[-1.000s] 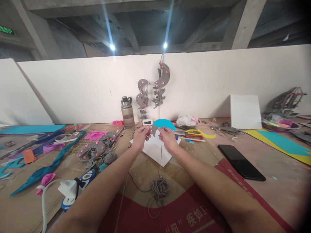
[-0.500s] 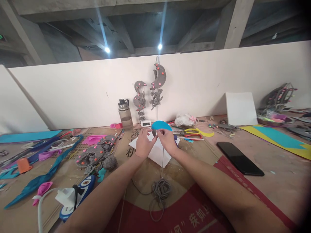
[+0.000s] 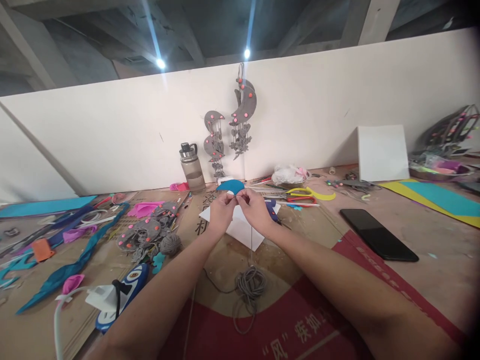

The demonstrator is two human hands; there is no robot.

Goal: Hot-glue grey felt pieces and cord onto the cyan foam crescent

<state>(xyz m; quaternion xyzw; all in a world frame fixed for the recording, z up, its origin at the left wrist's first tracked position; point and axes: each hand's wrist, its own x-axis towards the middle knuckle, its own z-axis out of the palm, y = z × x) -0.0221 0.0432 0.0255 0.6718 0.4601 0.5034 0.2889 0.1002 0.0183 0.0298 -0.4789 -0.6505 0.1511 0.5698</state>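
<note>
Both forearms stretch forward over a red mat (image 3: 300, 325), past a coil of grey cord (image 3: 250, 285) lying just beside them. The left hand (image 3: 221, 212) and right hand (image 3: 256, 210) meet above a white sheet (image 3: 243, 232), fingertips pinched shut on a blue crescent cutout (image 3: 230, 186) held up between them. A black phone (image 3: 378, 241) lies to the right. Farther back, yellow-handled scissors (image 3: 309, 192), a water bottle (image 3: 192, 167) and grey moon hangings (image 3: 244, 107) line the white wall.
</note>
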